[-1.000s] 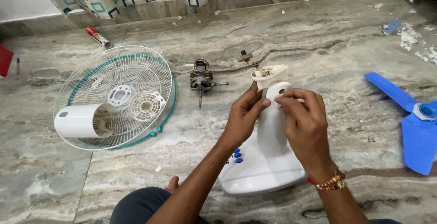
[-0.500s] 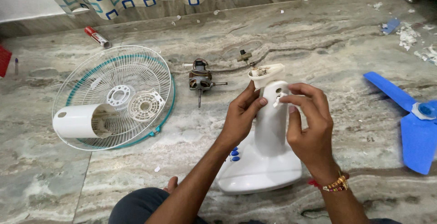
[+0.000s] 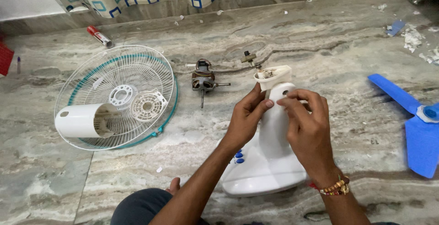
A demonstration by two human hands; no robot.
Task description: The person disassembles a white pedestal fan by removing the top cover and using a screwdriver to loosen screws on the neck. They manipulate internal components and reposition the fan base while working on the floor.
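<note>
white fan stand (image 3: pixel 267 156), upright on floor

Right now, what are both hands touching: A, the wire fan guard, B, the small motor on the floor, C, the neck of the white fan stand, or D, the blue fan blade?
C: the left hand and right hand both meet on the upper neck of the white fan stand, while the blue fan blade, wire fan guard and motor lie apart on the floor.
</note>
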